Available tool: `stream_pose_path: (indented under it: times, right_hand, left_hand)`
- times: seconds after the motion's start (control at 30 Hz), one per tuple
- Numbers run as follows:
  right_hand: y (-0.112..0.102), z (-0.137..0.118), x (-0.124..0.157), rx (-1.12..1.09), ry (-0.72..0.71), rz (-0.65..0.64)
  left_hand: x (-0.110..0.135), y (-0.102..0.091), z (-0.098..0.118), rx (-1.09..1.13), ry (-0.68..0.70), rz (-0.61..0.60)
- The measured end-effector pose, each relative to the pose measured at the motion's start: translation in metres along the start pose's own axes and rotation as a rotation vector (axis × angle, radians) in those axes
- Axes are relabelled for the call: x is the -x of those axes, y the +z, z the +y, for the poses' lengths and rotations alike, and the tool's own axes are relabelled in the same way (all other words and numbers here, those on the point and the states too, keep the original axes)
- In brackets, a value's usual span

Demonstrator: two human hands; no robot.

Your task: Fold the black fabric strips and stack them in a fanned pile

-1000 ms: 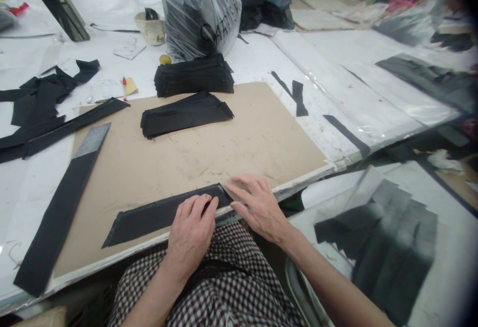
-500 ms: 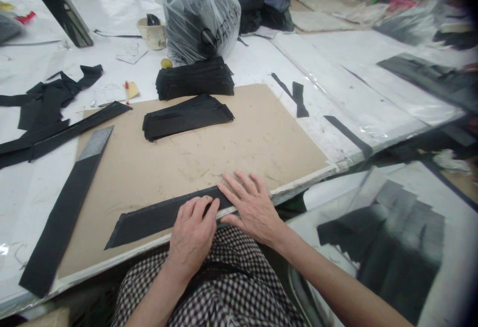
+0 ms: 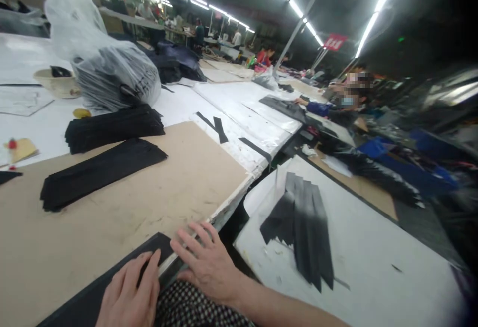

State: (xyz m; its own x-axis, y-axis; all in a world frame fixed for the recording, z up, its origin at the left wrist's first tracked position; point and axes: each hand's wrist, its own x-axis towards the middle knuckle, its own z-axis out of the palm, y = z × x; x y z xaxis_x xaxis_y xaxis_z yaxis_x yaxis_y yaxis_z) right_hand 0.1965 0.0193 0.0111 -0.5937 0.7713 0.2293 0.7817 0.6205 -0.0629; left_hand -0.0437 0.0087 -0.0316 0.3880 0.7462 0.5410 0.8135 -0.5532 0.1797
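A black fabric strip (image 3: 108, 282) lies along the front edge of the beige board (image 3: 186, 167). My left hand (image 3: 130, 287) rests on this strip, fingers bent a little and laid on the cloth, gripping nothing that I can see. At the strip's right end my right hand (image 3: 209, 262) has its fingers spread over the board's edge, its fingertips near or touching the cloth. Farther back on the board sits a stack of black fabric pieces (image 3: 100, 172), with a second black stack (image 3: 115, 128) behind it.
A plastic bag of dark material (image 3: 112, 73) and a bowl (image 3: 59, 83) stand at the back left. Dark strips (image 3: 309, 232) lie fanned on a white side table (image 3: 373, 267) to the right. Black scraps (image 3: 220, 130) lie beyond the board. A co-worker (image 3: 347, 93) is at the far right.
The head view has swung up and to the right, bringing in more of the side table and the room. Both hands keep about the same places by the strip.
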Motion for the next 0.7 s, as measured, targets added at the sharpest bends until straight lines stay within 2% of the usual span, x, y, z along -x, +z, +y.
stream_pose_path:
  times: [0.1,0.2,0.27,0.33,0.43,0.57,0.63,0.7]
  right_hand:
    - [-0.008,0.006,0.006,-0.068,0.003,0.003]
    - [-0.018,0.016,-0.001,-0.155,0.026,0.018]
    - [-0.027,0.017,-0.013,-0.185,0.045,0.048]
    - [-0.033,0.009,-0.029,-0.209,0.046,0.111]
    - [-0.035,-0.023,-0.052,-0.323,-0.04,0.178]
    - [-0.018,-0.081,-0.078,-0.506,-0.295,0.08]
    - [-0.007,-0.108,-0.088,-0.519,-0.388,0.023]
    - [0.004,-0.13,-0.095,-0.49,-0.429,-0.002]
  left_hand:
    - [0.005,0.006,-0.01,-0.005,0.055,0.001]
    - [0.009,0.01,-0.012,0.024,0.123,0.032]
    - [0.014,0.004,-0.011,0.098,0.083,0.067]
    - [0.02,-0.015,-0.009,0.199,-0.062,0.077]
    - [0.035,-0.062,-0.01,0.257,-0.338,0.073]
    - [0.061,-0.123,-0.022,0.083,-0.686,0.098]
    - [0.076,-0.141,-0.028,-0.033,-0.792,0.107]
    - [0.088,-0.15,-0.031,-0.104,-0.849,0.088]
